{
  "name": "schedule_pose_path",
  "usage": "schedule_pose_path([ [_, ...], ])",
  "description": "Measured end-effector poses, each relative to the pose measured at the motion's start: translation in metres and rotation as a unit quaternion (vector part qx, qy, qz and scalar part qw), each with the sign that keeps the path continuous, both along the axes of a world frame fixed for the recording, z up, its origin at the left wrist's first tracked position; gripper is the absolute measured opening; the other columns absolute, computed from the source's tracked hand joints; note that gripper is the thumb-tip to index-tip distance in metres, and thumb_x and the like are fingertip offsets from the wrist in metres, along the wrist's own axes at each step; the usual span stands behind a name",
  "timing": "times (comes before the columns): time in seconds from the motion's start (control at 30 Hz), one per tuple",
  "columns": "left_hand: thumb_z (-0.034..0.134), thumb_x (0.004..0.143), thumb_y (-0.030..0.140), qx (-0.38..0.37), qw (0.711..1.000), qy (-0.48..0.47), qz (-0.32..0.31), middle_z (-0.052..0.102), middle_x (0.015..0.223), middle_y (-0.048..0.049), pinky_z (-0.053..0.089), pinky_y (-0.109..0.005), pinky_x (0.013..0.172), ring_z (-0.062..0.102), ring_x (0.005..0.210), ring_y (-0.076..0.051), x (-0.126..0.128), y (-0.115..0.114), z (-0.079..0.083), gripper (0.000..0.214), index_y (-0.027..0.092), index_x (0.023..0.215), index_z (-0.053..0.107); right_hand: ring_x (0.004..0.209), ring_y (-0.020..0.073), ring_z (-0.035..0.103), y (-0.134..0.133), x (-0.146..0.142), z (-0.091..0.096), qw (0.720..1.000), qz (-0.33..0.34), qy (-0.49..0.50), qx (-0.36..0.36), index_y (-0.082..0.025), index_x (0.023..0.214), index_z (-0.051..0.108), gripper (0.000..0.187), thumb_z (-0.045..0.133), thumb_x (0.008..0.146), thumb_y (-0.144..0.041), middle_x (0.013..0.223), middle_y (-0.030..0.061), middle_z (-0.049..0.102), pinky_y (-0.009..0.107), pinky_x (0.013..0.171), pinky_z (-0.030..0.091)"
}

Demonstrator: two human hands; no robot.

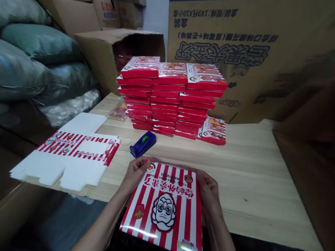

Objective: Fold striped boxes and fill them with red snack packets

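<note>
Striped box, red and white and with a glossy surface, was held between the person's two hands at the near edge of the table, tilted, with its lower part beyond this edge. Its upper face showed a black-and-white cartoon face, a small picture of fries and red writing, which stood upside down to the camera.

The left hand was partly closed at the far left corner of the box, its fingertips bent over the corner. The right hand was also partly closed, and it gripped the far right corner and the side there; some of its fingers were hidden.

Just beyond the left hand lay a blue tape dispenser with a green core, and beside it a thin ring. To the left, a pile of flat cardboard blanks, white with a striped band, rested on the table.

Farther back stood three tall columns of red boxes, with a low pile at their right and a clear plastic bag at their left. Behind them were an open carton and a very large printed carton. Bulging sacks were heaped at the left.
</note>
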State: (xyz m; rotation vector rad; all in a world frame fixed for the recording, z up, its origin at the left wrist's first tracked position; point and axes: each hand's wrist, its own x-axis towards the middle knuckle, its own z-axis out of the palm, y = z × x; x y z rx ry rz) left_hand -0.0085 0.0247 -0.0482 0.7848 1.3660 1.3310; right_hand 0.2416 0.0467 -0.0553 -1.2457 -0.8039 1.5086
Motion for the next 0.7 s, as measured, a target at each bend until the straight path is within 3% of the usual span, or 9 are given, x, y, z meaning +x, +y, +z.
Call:
schedule_pose_path([
  [0.1,0.083,0.069,0.060,0.018,0.999,0.035,-0.008,0.066,0.067,0.0008,0.046,-0.026,0.056,0.058,0.054,-0.015,0.001,0.002,-0.002,0.048,0.018,0.084,0.066,0.080,0.0332,0.074,0.004,0.003,0.006,0.968,0.010,-0.210,0.140,-0.023,0.087,0.079,0.036,0.061,0.089,-0.054,0.083,0.0101,0.080,0.055,0.089,0.057],
  [0.17,0.081,0.071,0.060,0.035,0.998,0.059,-0.015,0.065,0.066,0.0010,0.044,-0.026,0.056,0.057,0.054,-0.015,0.001,0.003,-0.001,0.046,0.018,0.082,0.065,0.100,0.0354,0.071,0.006,0.001,0.014,0.925,0.019,-0.314,0.214,-0.024,0.086,0.080,0.027,0.061,0.090,-0.042,0.096,0.0106,0.080,0.063,0.114,0.037],
  [0.23,0.077,0.076,0.056,0.060,0.993,0.096,-0.021,0.062,0.064,0.0016,0.042,-0.025,0.057,0.055,0.056,-0.015,0.002,0.004,0.003,0.039,0.019,0.079,0.065,0.119,0.0357,0.065,0.006,-0.006,0.021,0.881,0.067,-0.382,0.272,-0.024,0.100,0.081,0.022,0.064,0.089,-0.032,0.114,0.0107,0.079,0.063,0.125,0.014],
  [0.27,0.077,0.077,0.053,0.073,0.990,0.117,-0.023,0.062,0.064,0.0015,0.043,-0.026,0.059,0.055,0.058,-0.016,0.003,0.004,0.006,0.035,0.020,0.077,0.065,0.124,0.0342,0.062,0.006,-0.010,0.024,0.851,0.108,-0.416,0.302,-0.024,0.110,0.079,0.026,0.062,0.091,-0.028,0.123,0.0105,0.076,0.062,0.126,0.011],
  [0.33,0.079,0.078,0.044,0.102,0.982,0.156,-0.035,0.065,0.070,-0.0010,0.046,-0.027,0.069,0.059,0.071,-0.019,0.003,0.006,0.015,0.026,0.020,0.075,0.069,0.125,0.0299,0.063,0.006,-0.018,0.027,0.793,0.195,-0.465,0.342,-0.025,0.125,0.074,0.034,0.054,0.097,-0.022,0.130,0.0101,0.074,0.059,0.125,0.019],
  [0.37,0.080,0.079,0.041,0.120,0.974,0.183,-0.057,0.068,0.076,-0.0031,0.047,-0.029,0.076,0.062,0.079,-0.021,0.004,0.006,0.019,0.021,0.021,0.077,0.073,0.123,0.0279,0.065,0.005,-0.021,0.027,0.776,0.224,-0.475,0.349,-0.026,0.127,0.073,0.035,0.051,0.100,-0.021,0.129,0.0098,0.075,0.056,0.124,0.024],
  [0.47,0.075,0.086,0.037,0.170,0.936,0.273,-0.145,0.075,0.094,-0.0070,0.047,-0.032,0.091,0.066,0.096,-0.024,0.004,0.009,0.023,0.016,0.022,0.089,0.079,0.116,0.0255,0.068,0.005,-0.023,0.024,0.758,0.233,-0.500,0.349,-0.025,0.121,0.075,0.032,0.049,0.103,-0.021,0.121,0.0083,0.077,0.051,0.120,0.030],
  [0.53,0.070,0.091,0.039,0.176,0.920,0.306,-0.167,0.075,0.095,-0.0066,0.048,-0.032,0.089,0.067,0.093,-0.023,0.004,0.012,0.018,0.020,0.021,0.090,0.079,0.113,0.0261,0.069,0.004,-0.021,0.023,0.761,0.208,-0.513,0.339,-0.024,0.117,0.076,0.027,0.053,0.103,-0.022,0.118,0.0072,0.078,0.051,0.119,0.031],
  [0.7,0.064,0.093,0.046,0.125,0.938,0.313,-0.088,0.069,0.077,-0.0024,0.049,-0.029,0.074,0.064,0.076,-0.019,-0.005,0.016,-0.006,0.030,0.018,0.084,0.071,0.106,0.0275,0.068,0.005,-0.015,0.019,0.779,0.181,-0.502,0.329,-0.024,0.111,0.076,0.020,0.059,0.101,-0.026,0.110,0.0060,0.079,0.048,0.107,0.042],
])
